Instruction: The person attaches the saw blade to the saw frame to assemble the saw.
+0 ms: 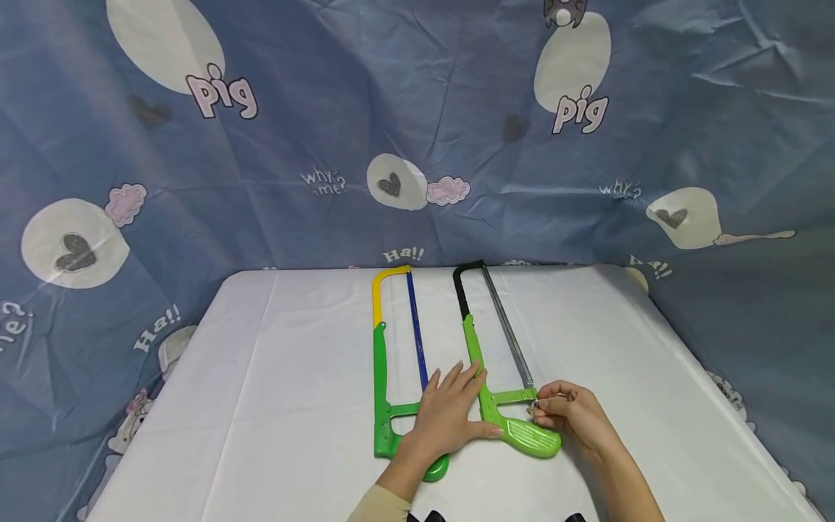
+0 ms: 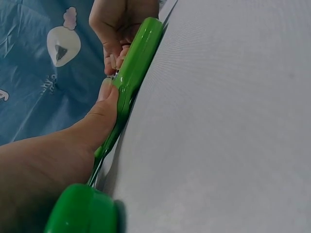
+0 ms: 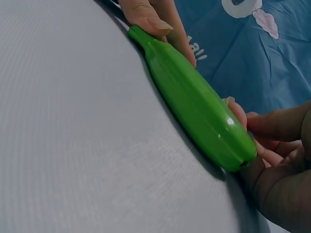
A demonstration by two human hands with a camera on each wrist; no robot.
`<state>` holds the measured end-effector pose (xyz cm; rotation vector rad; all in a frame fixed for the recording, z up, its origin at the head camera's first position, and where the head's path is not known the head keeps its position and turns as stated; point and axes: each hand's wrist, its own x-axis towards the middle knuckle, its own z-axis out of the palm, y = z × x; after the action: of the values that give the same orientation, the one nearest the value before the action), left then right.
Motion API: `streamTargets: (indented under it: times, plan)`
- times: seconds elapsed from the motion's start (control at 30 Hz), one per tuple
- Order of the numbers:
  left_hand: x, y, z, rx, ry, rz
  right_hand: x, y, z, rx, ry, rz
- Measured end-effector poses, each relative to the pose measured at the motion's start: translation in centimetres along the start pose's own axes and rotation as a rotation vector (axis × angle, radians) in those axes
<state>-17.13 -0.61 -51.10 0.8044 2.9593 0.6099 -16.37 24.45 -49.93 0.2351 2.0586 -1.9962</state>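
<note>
Two hacksaws lie flat on the white table. The right one has a light green handle and frame (image 1: 531, 438), a black front bow and a grey blade (image 1: 507, 326). My left hand (image 1: 446, 417) rests on its frame, fingers spread and straight, thumb against the handle (image 3: 194, 102). At the blade's near end, my right hand (image 1: 574, 413) pinches a small metal wing nut (image 1: 532, 408) between thumb and fingers. The other hacksaw (image 1: 380, 384), dark green and yellow with a blue blade (image 1: 416, 319), lies partly under my left hand and wrist.
A white cloth covers the table (image 1: 293, 399). Behind it and down both sides hangs a blue printed curtain (image 1: 313, 109). The rounded dark green handle end (image 2: 82, 211) sits close below my left wrist.
</note>
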Motion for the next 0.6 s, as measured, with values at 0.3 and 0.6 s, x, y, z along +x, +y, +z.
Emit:
streamTargets:
  times: [0.3,0.6]
  plan:
    - [0.02,-0.11,0.26,0.014,0.016,0.015,-0.16,0.14,-0.37,0.128,-0.072,0.045]
    - [-0.02,-0.26,0.29,0.019,0.015,0.013,-0.07,0.27,-0.85,0.203,-0.155,0.038]
